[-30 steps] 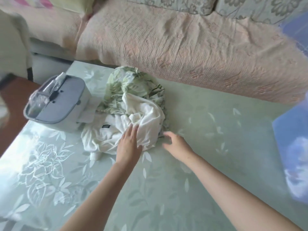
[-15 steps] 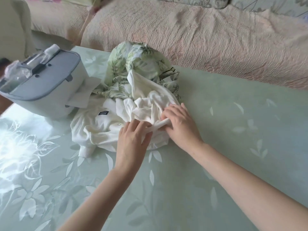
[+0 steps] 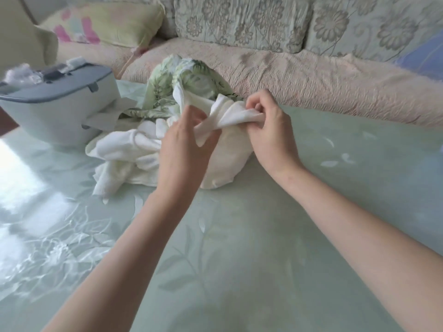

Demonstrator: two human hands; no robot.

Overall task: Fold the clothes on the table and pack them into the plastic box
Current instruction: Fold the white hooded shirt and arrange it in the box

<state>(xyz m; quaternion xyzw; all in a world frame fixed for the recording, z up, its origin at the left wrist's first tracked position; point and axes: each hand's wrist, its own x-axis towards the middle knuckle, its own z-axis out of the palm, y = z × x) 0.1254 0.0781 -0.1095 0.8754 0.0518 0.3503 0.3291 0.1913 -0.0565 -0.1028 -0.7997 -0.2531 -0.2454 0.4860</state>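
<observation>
Pale green glass with a white flower pattern covers the tabletop [image 3: 239,248], and behind its far edge runs a sofa [image 3: 311,77] under a pink textured cover, backed by floral cushions [image 3: 239,20] and one yellow-green pillow [image 3: 107,22].

Both bare forearms reach in from the near edge toward a heap of clothes that lies by the far edge, left of the middle. The heap has two pieces: a white garment [image 3: 134,147], crumpled and spread toward the left, and a green leaf-print garment [image 3: 163,89] piled behind it, nearer the sofa.

The left hand [image 3: 184,149] and the right hand [image 3: 271,133] are close together, above the heap, and each grips the same bunched fold of the white garment. The fold stretches between them as a short twisted band (the rest of the cloth hangs down to the tabletop below). The left hand's fingers are curled round one end, its back to the camera; the right hand pinches the other end between thumb and bent fingers.

At the far left edge stands the plastic box [image 3: 48,121], white-walled with a grey top rim, just beside the white garment. Some clear, crinkled items sit on top of it, and it looks lidded, though the angle leaves that unsure. None of the clothes are in the box.
</observation>
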